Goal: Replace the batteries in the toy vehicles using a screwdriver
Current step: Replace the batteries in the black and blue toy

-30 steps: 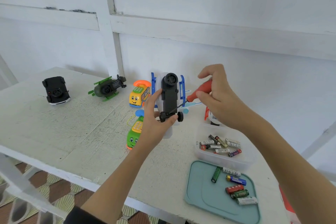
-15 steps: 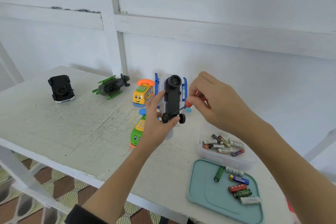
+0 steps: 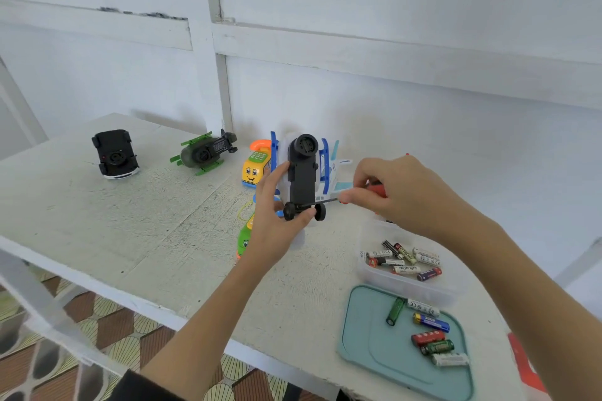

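My left hand (image 3: 273, 215) grips a white and blue toy plane (image 3: 303, 172), held underside toward me so its black belly panel and two small wheels show. My right hand (image 3: 391, 192) pinches a red-handled screwdriver (image 3: 374, 187); most of the handle is hidden in my fingers. Its thin black shaft runs left to the plane's belly just above the wheels. A teal tray (image 3: 368, 345) at the front right carries several loose batteries. Behind it a clear plastic tub (image 3: 384, 280) holds several more.
On the white table (image 3: 130, 221) lie a black toy car (image 3: 114, 153) upside down at the far left, a green helicopter (image 3: 205, 153) on its side, a yellow phone-bus toy (image 3: 254, 166) and a green one (image 3: 244, 238) behind my left wrist. A red object (image 3: 521, 365) sits at the right edge.
My right hand has slid down the screwdriver and closed round it, hiding most of the red handle, and has turned at the wrist. The plane stays in my left hand.
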A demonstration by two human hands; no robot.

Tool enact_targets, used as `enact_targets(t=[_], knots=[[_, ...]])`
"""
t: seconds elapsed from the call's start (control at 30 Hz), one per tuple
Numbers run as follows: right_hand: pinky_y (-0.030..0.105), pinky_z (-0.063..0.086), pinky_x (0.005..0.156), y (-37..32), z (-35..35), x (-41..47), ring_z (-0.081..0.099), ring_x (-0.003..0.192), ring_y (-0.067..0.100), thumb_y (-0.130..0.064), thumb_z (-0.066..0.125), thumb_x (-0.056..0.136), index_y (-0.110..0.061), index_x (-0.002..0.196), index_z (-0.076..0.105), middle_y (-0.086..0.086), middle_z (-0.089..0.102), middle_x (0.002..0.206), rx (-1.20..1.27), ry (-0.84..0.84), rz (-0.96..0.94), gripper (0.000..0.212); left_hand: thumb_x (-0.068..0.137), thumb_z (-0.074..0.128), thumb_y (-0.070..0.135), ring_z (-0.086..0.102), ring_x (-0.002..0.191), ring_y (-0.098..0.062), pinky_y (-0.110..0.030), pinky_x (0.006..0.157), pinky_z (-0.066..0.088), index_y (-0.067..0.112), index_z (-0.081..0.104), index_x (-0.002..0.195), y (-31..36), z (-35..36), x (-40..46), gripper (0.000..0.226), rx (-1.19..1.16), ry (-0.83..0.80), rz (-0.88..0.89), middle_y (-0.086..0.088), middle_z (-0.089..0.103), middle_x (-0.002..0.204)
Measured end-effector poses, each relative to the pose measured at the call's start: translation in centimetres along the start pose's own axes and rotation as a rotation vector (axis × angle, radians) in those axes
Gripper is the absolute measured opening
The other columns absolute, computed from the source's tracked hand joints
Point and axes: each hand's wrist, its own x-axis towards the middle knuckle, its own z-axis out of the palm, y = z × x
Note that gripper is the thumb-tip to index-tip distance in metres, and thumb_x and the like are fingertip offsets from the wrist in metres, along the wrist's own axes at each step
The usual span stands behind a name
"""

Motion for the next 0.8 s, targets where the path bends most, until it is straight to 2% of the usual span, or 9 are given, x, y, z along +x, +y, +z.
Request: enact_targets(t=[0.1,0.17,0.23,0.33,0.43,0.53,0.6,0.73,0.8], knots=[[0.019,0.037,0.057,0.2,0.0,0.0,0.046,0.060,-0.004,-0.053,0.054,0.084,-0.026,0.086,0.063,-0.017,0.050,0.065,-0.108,-0.089,-0.013,0.029,0.071,0.075,0.032,0.059,0.110,-0.034,-0.041,0.089,0.054,0.057,0.039,0.132,0.0,-0.5,-0.1,0.076,-0.003,0.023,-0.007,0.011,0.036,0.147],[0.020,0.037,0.059,0.8,0.0,0.2,0.046,0.063,-0.003,-0.053,0.052,0.084,-0.027,0.088,0.065,-0.016,0.053,0.071,-0.145,-0.120,-0.010,0.029,0.072,0.074,0.027,0.058,0.113,-0.033,-0.043,0.091,0.053,0.053,0.040,0.134,0.2,-0.9,-0.1,0.075,0.002,0.032,0.006,0.014,0.037,0.145],[0.025,0.038,0.058,1.4,0.0,0.2,0.048,0.062,0.003,-0.047,0.056,0.083,-0.026,0.085,0.066,-0.012,0.058,0.071,-0.029,-0.058,-0.010,0.024,0.073,0.074,0.023,0.059,0.110,-0.032,-0.043,0.089,0.054,0.049,0.041,0.134,0.4,-1.3,-0.1,0.074,-0.022,0.037,0.014,0.011,0.038,0.144],[0.021,0.046,0.057,2.5,-0.4,0.1,0.055,0.065,0.003,-0.022,0.065,0.083,-0.021,0.085,0.068,-0.011,0.066,0.075,0.296,0.000,0.018,0.004,0.079,0.076,0.007,0.064,0.098,-0.033,-0.029,0.080,0.055,0.046,0.042,0.133,0.7,-2.1,-0.2,0.075,-0.061,0.054,0.019,0.004,0.040,0.145],[0.015,0.050,0.068,3.3,0.1,-0.2,0.063,0.077,-0.004,-0.004,0.069,0.080,-0.016,0.088,0.069,-0.012,0.070,0.084,0.442,-0.120,-0.009,0.014,0.082,0.073,0.000,0.066,0.098,-0.028,-0.025,0.080,0.055,0.047,0.041,0.133,0.9,-3.1,-0.4,0.076,-0.086,0.082,0.015,0.003,0.040,0.147],[0.009,0.047,0.073,3.4,2.2,-0.4,0.067,0.078,-0.001,0.000,0.074,0.074,-0.012,0.087,0.070,-0.008,0.070,0.084,0.505,-0.215,-0.033,0.018,0.082,0.072,-0.001,0.067,0.094,-0.025,-0.025,0.078,0.055,0.044,0.040,0.135,1.2,-4.1,-0.6,0.076,-0.107,0.109,0.018,0.001,0.042,0.147],[0.013,0.050,0.075,3.4,4.4,-0.6,0.068,0.080,0.004,-0.001,0.076,0.072,-0.012,0.087,0.071,-0.004,0.071,0.085,0.543,-0.267,-0.017,0.019,0.083,0.072,-0.001,0.068,0.094,-0.023,-0.023,0.077,0.054,0.044,0.040,0.135,1.3,-4.6,-0.9,0.076,-0.103,0.113,0.022,0.000,0.042,0.148],[0.038,0.054,0.083,3.2,9.5,-0.6,0.069,0.084,0.014,-0.005,0.078,0.071,-0.023,0.079,0.069,-0.002,0.073,0.086,0.498,-0.384,0.000,0.021,0.083,0.073,0.000,0.067,0.093,-0.022,-0.018,0.074,0.051,0.039,0.040,0.139,1.1,-5.1,-1.6,0.075,-0.074,0.122,0.007,-0.001,0.042,0.146],[0.041,0.052,0.083,3.1,11.9,-0.4,0.067,0.086,0.016,-0.008,0.077,0.072,-0.022,0.080,0.070,-0.001,0.072,0.088,0.413,-0.438,-0.033,0.018,0.083,0.073,0.000,0.067,0.093,-0.022,-0.019,0.074,0.052,0.035,0.040,0.139,1.0,-5.2,-2.0,0.074,-0.069,0.123,-0.007,-0.001,0.042,0.146]])
